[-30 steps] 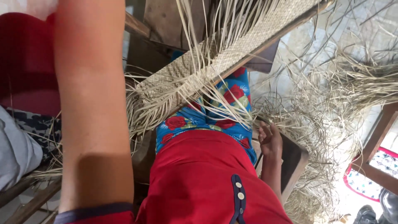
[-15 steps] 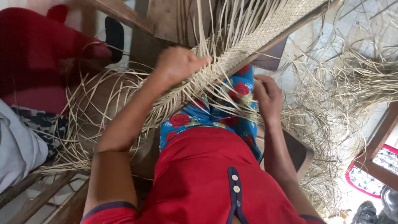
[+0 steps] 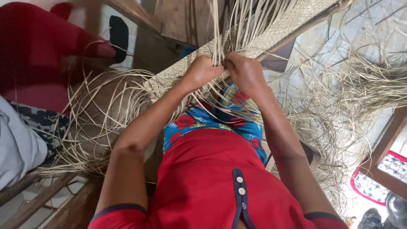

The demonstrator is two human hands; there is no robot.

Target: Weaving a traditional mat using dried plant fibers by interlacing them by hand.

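A long woven strip of pale straw (image 3: 271, 36) runs diagonally across my lap, with loose straw strands (image 3: 220, 29) sticking up from its working edge. My left hand (image 3: 201, 70) and my right hand (image 3: 246, 72) meet at that edge, both with fingers closed on the same bundle of upright strands. More loose strands fan down over my blue floral skirt (image 3: 190, 123) below the red top (image 3: 203, 186).
A tangled heap of straw (image 3: 352, 97) lies on the floor at the right, and curled strands (image 3: 93, 110) spread at the left. A wooden bench slat (image 3: 135, 12) is behind. A red cloth (image 3: 38, 46) is at upper left, a wooden frame (image 3: 390, 144) at right.
Both hands have come together at the woven strip's edge. The right hand rose from beside my skirt, and the left moved right to meet it on the strands.
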